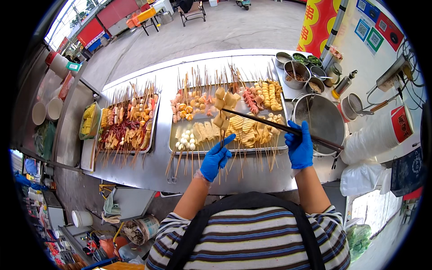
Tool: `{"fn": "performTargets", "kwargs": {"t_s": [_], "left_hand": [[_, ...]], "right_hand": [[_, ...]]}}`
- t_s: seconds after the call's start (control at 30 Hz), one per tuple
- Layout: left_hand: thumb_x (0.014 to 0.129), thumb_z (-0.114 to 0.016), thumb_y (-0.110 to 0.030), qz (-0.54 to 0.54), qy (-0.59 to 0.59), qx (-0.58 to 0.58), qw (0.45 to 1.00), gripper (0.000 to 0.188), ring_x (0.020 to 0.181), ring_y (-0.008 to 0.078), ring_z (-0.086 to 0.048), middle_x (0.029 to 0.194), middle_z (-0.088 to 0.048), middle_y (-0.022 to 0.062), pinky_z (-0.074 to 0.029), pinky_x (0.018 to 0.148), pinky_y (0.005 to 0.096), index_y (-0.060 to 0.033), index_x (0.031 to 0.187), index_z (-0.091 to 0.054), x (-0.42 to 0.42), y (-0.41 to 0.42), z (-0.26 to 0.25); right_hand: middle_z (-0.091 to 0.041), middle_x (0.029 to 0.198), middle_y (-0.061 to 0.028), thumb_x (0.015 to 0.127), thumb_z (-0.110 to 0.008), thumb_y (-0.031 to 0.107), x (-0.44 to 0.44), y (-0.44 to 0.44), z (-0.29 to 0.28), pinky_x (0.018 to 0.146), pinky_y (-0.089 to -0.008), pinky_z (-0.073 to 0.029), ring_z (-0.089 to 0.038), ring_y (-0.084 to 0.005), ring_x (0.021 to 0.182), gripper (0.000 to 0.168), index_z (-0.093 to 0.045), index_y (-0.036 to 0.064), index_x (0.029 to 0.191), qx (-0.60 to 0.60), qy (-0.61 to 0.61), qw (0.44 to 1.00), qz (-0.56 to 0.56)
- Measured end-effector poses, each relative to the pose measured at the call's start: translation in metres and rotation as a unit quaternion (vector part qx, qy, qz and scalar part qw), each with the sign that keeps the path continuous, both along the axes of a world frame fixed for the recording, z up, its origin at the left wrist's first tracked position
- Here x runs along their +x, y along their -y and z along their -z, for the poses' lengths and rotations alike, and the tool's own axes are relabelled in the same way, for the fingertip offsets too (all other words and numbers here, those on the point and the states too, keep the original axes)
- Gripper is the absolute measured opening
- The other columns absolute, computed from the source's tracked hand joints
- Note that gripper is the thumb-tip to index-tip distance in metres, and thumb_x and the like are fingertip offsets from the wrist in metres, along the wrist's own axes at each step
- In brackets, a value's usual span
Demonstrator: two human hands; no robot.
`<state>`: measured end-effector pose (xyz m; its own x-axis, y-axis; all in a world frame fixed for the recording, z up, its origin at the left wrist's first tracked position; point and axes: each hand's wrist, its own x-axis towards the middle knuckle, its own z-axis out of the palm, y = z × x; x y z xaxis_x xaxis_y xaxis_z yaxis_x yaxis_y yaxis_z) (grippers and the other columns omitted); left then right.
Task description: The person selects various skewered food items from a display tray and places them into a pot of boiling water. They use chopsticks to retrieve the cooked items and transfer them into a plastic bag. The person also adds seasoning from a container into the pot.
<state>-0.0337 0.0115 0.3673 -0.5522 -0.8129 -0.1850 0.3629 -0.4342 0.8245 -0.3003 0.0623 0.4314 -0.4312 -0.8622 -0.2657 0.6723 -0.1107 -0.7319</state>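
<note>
My left hand (216, 159), in a blue glove, grips the lower ends of bamboo skewers threaded with pale tan cubes (221, 120), possibly tofu. They are raised upright over the right-hand metal tray (174, 130). A pair of long dark chopsticks (266, 121) lies across my blue-gloved right hand (299, 144); their tips reach the cubes. Below in that tray are small white eggs (186, 140), ridged yellow pieces (245, 126), pink sausages (250, 100) and twisted yellow skewers (275, 98). Many skewer sticks jut over the tray's near and far edges.
To the left, another tray (152, 130) holds skewers in red broth, beside a plastic tub of corn (88, 119). A large metal pot (337, 111) stands close to my right hand. Seasoning bowls (297, 76), a strainer (353, 103) and stacked paper cups (374, 138) line the right side.
</note>
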Motion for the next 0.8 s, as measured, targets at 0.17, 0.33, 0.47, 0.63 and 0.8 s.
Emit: {"fn": "performTargets", "kwargs": {"t_s": [0.17,0.33,0.47,0.63,0.8], "left_hand": [[0.091,-0.042,-0.011,0.002,0.023,-0.01,1.0,0.037,0.048,0.0026,-0.037,0.075,-0.058,-0.0004,-0.03,0.042,0.0145,-0.009,0.128,-0.042,-0.002,0.0,0.0],[0.091,-0.043,-0.012,0.01,0.05,-0.018,0.999,0.037,0.048,0.003,-0.038,0.076,-0.058,-0.0004,-0.032,0.043,0.0145,-0.0097,0.127,-0.043,-0.005,0.0,0.0],[0.091,-0.043,-0.012,0.003,0.045,-0.026,0.999,0.036,0.049,0.0029,-0.039,0.076,-0.058,-0.0004,-0.033,0.043,0.0145,-0.0106,0.127,-0.044,-0.011,-0.005,0.002],[0.091,-0.044,-0.012,0.003,0.047,-0.019,0.999,0.037,0.049,0.0027,-0.038,0.076,-0.058,-0.0005,-0.032,0.042,0.0147,-0.0109,0.127,-0.044,-0.006,-0.005,0.003],[0.091,-0.042,-0.012,-0.003,0.053,-0.018,0.998,0.037,0.048,0.0029,-0.038,0.075,-0.058,0.0,-0.032,0.042,0.0147,-0.011,0.128,-0.043,0.001,-0.006,0.003]], "right_hand": [[-0.063,0.086,-0.0083,0.085,-0.052,0.043,-0.016,0.003,0.007,0.051,-0.0197,-0.044,-0.056,-0.0125,0.06,0.047,-0.06,-0.001,0.099,-0.021,-0.006,1.0,-0.003],[-0.064,0.09,-0.0091,0.085,-0.051,0.042,0.003,0.016,0.002,0.055,-0.0217,-0.049,-0.062,-0.0148,0.065,0.045,-0.06,0.0,0.098,-0.022,0.015,1.0,0.011],[-0.064,0.095,-0.0104,0.086,-0.05,0.041,0.016,0.021,0.006,0.056,-0.0242,-0.05,-0.061,-0.016,0.066,0.042,-0.06,0.001,0.094,-0.008,0.028,0.999,0.027],[-0.063,0.097,-0.0111,0.086,-0.051,0.04,0.012,0.019,0.014,0.056,-0.0253,-0.05,-0.061,-0.017,0.066,0.042,-0.06,0.0,0.095,-0.001,0.016,1.0,-0.003],[-0.063,0.091,-0.0103,0.086,-0.051,0.041,0.01,0.007,0.008,0.057,-0.0248,-0.049,-0.059,-0.0157,0.065,0.044,-0.06,0.0,0.097,-0.008,0.008,1.0,-0.003]]}}
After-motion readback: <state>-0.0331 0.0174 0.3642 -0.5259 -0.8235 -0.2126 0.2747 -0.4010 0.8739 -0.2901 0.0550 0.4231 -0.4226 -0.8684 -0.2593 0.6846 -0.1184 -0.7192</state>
